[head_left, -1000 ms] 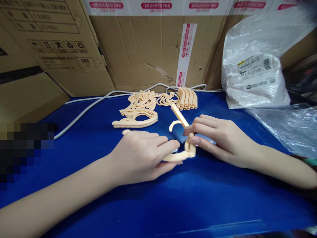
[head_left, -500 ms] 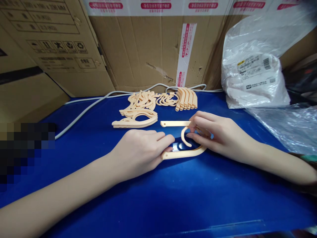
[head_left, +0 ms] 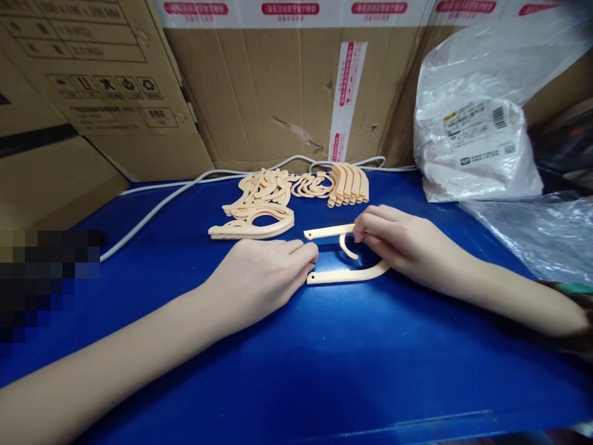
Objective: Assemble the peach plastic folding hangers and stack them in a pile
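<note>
A beige plastic folding hanger point(head_left: 345, 276) with two arms and a curved hook is held just above the blue table. My right hand point(head_left: 403, 244) is closed around its joined middle, which the fingers hide. Both arms point left, with a small hole at each end, and the hook point(head_left: 345, 247) curls between them. My left hand point(head_left: 273, 275) has its fingers pinched together right beside the end of the nearer arm. Whether those fingertips hold anything is hidden.
Behind the hands lie folded hangers point(head_left: 252, 230), a heap of beige parts point(head_left: 266, 187), loose hooks point(head_left: 312, 185) and a row of curved arms point(head_left: 349, 184). A white cable point(head_left: 162, 222) runs along the back, before cardboard boxes point(head_left: 259, 93). A plastic bag point(head_left: 482, 148) stands at right.
The hanger has tilted and risen slightly in my right hand. My left fingers have drawn back a little to the left from the nearer arm's end, whose hole now shows.
</note>
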Action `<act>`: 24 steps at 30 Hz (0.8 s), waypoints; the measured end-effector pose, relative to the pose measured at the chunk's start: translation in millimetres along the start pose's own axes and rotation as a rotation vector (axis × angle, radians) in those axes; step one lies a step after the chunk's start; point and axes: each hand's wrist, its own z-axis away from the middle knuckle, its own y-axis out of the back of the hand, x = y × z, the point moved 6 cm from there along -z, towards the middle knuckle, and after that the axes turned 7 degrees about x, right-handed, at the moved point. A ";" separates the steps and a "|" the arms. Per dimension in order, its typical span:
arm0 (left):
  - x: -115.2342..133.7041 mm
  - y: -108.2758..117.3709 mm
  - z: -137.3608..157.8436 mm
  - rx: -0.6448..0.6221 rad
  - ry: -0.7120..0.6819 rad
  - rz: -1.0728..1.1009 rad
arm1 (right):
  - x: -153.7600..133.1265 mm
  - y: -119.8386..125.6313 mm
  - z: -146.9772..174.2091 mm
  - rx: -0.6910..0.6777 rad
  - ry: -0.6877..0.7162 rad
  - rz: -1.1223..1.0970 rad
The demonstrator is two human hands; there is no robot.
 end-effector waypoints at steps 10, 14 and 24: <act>1.8 0.1 2.5 -0.032 0.019 0.095 | 4.8 -1.5 -1.0 -0.022 -0.020 0.004; 3.9 -0.5 2.9 -0.053 0.009 0.115 | 6.4 -1.1 -2.2 -0.027 -0.035 0.008; 3.1 -0.3 -0.5 -0.061 0.016 0.083 | 16.0 -2.5 -3.5 0.001 -0.062 0.032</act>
